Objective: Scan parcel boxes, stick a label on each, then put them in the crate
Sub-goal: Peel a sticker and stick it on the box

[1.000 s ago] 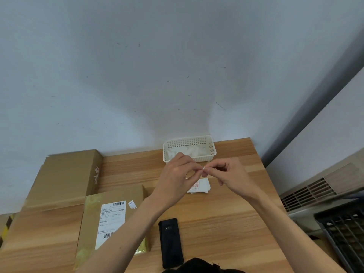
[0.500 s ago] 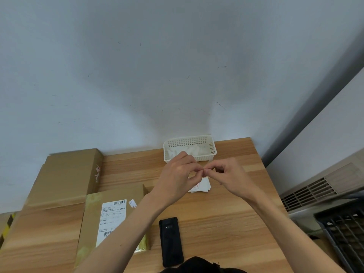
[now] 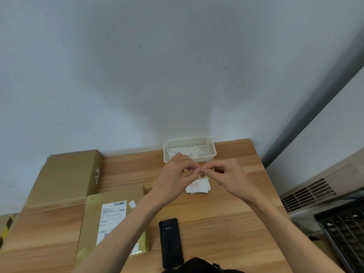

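While you pinch a small white label (image 3: 201, 170) between the fingertips of your left hand (image 3: 177, 178) and right hand (image 3: 226, 179), you look to be at the peeling step. Both hands hold it above the stack of label sheets (image 3: 199, 186). The parcel box (image 3: 112, 221) lies at eight o'clock from them; the black scanner (image 3: 171, 242) lies at six o'clock. Next, carry the freed label over and press it onto the box top. The crate (image 3: 346, 233) waits at four o'clock.
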